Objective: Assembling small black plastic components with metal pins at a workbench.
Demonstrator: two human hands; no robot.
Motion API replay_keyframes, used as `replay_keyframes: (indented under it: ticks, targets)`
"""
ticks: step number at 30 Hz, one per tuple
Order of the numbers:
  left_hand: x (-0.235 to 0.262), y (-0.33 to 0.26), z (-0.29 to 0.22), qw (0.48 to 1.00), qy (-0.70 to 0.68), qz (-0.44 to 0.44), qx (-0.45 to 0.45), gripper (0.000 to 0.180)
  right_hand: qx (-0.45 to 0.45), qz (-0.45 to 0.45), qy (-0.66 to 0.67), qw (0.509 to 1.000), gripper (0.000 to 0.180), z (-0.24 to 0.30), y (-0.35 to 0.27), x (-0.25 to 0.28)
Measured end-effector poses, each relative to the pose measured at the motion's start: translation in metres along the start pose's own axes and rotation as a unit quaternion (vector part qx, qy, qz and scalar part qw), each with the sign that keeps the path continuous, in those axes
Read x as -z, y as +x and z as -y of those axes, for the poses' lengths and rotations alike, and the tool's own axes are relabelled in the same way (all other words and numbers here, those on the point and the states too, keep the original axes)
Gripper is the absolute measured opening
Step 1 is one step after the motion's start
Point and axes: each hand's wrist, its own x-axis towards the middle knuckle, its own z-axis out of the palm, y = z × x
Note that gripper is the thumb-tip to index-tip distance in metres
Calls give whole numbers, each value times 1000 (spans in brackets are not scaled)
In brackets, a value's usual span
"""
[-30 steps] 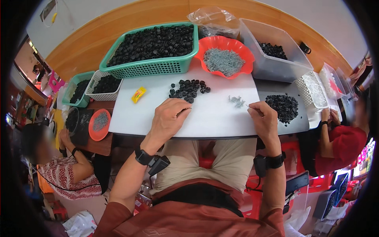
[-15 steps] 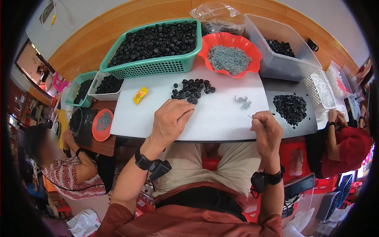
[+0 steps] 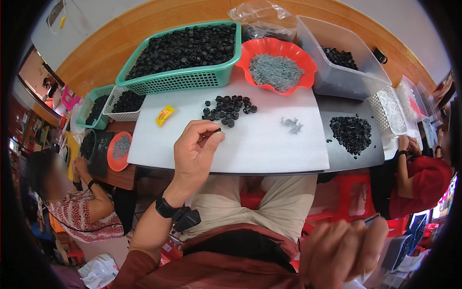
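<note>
My left hand (image 3: 195, 151) is above the near part of the white foam sheet (image 3: 260, 149). Its thumb and forefinger are pinched on a small black part (image 3: 218, 129), mostly covered by the fingers. Just beyond lies a loose group of black round plastic caps (image 3: 231, 108). Close to the camera at the lower right, my right hand (image 3: 344, 253) is smeared by motion with its fingers bent; whether anything is in it does not show. A little pile of grey screws (image 3: 291, 125) lies on the sheet's right side, and a heap of small black pieces (image 3: 351, 135) sits beyond its edge.
Along the back stand a green basket (image 3: 183, 81) of black caps, a red scalloped bowl (image 3: 309, 72) of screws and a clear plastic bin (image 3: 344, 79). A yellow packet (image 3: 164, 115) lies at left. People sit at both sides, one in a patterned top (image 3: 79, 212).
My right hand has left the table's front edge and come toward the camera, down and right. My left hand has shifted slightly left, still pinching. The whole view has moved a little.
</note>
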Motion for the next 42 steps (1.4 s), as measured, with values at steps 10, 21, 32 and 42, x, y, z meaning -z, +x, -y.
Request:
replay_keyframes:
  ticks: [10,21,32,42]
  targets:
    - [-2,-9,-21,957,-228,-22,175,14,76,95,284,951,15,-25,1,-28]
    - [-7,-10,-31,904,-328,4,275,11,-33,95,242,965,18,5,32,-22]
    - [-4,-26,-20,829,-452,52,325,16,-11,-66,-394,917,18,-107,27,25]
    - [-13,-30,-24,827,-441,42,347,20,74,-44,-525,847,16,-143,25,43]
